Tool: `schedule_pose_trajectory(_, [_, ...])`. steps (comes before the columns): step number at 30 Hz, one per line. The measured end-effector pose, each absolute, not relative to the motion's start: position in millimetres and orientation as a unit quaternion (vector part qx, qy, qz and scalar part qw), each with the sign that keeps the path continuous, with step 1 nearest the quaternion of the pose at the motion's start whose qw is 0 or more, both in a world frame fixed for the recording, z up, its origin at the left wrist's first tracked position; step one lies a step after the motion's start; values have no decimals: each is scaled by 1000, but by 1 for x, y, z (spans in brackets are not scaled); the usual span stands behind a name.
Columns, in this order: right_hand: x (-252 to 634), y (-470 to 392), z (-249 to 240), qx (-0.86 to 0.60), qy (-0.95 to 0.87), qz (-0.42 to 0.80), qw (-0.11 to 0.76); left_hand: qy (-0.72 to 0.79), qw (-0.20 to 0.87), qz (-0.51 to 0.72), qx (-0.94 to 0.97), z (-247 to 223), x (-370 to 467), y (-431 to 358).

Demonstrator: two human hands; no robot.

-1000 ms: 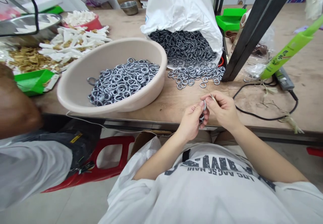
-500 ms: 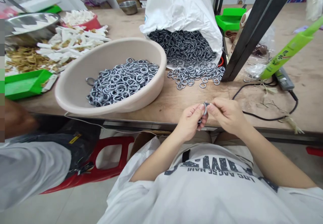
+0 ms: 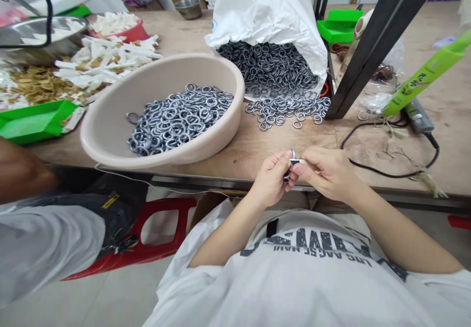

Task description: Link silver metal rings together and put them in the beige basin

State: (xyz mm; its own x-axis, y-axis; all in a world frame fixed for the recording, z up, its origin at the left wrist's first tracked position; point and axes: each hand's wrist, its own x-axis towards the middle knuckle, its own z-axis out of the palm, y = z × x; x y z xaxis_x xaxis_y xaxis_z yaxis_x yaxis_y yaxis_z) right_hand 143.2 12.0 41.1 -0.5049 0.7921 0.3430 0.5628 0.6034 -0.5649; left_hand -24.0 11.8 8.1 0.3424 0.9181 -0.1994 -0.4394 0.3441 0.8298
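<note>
Left hand (image 3: pixel 273 178) has finger and thumb closed on a grey ring (image 3: pixel 293 153), with more rings (image 3: pixel 286 175) tucked in the lower fingers. Right hand (image 3: pixel 328 171) is pinched shut on a small dark piece (image 3: pixel 295 162) with a pale edge, right at the ring; whether it passes through the ring, cannot tell. Both hands are at the front edge of the desk (image 3: pixel 253 157), near the lap. Main risk, as I judge it: a smooth ring slips from that narrow pinch if the right hand pulls askew, and drops off the desk. The tucked rings could escape too, should the lower fingers loosen. The dark piece looks easily bent or twisted by an uneven grip. Loose rings (image 3: pixel 279 112) lie spilled before the white sack (image 3: pixel 261 15); a sweeping forearm might scatter them. The beige basin (image 3: pixel 103 121), heaped with rings, sits near the edge, where a left elbow knock could shift it.
</note>
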Motion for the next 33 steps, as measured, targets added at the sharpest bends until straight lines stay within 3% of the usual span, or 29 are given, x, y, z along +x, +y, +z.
schedule_pose_trajectory(5, [154, 47, 20, -493, -795, 203, 289, 295, 757, 415, 410, 9, -27, 3])
schedule_pose_trajectory(15, [148, 140, -6, -606, -787, 28, 108, 369, 721, 473, 347, 3, -37, 19])
schedule_pose_trajectory(18, [144, 133, -2, -585, -786, 100, 169, 388, 713, 504, 296, 2, -40, 27])
schedule_pose_trajectory(24, [129, 53, 5, -441, -609, 452, 480, 391, 711, 521, 265, -1, -21, 30])
schedule_pose_trajectory(29, [117, 13, -6, -429, -495, 548, 521, 360, 719, 513, 301, -7, 5, 18])
schedule_pose_trajectory(33, [129, 24, 0, -417, -549, 521, 503, 353, 730, 489, 320, -5, 4, 15])
